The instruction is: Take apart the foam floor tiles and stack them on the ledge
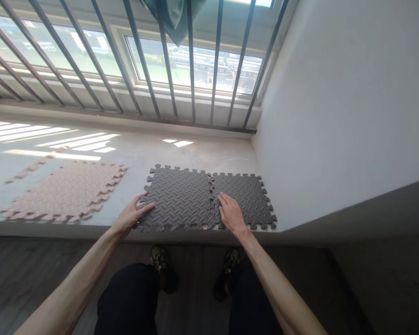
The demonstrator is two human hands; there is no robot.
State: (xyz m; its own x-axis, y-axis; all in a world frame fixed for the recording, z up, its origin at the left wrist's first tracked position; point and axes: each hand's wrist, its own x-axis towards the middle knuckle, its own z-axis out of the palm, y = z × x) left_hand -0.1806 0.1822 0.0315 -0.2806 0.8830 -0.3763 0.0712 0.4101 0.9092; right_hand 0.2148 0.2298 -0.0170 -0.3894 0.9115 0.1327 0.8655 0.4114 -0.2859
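Two dark grey foam puzzle mats lie side by side on the white ledge, their toothed edges meeting at a seam. At the outer edge of the left grey mat is my left hand, thumb on top and fingers round the side, pinching it. My right hand rests on the right grey mat close to the seam, its fingers stretched out flat. Some of the seam's teeth look fitted together; whether all of them are, I cannot tell.
A pinkish-beige foam mat lies further left on the ledge, beside a loose toothed edge strip. Metal bars stand before the window. A white wall bounds the right side. My feet are on the dark floor.
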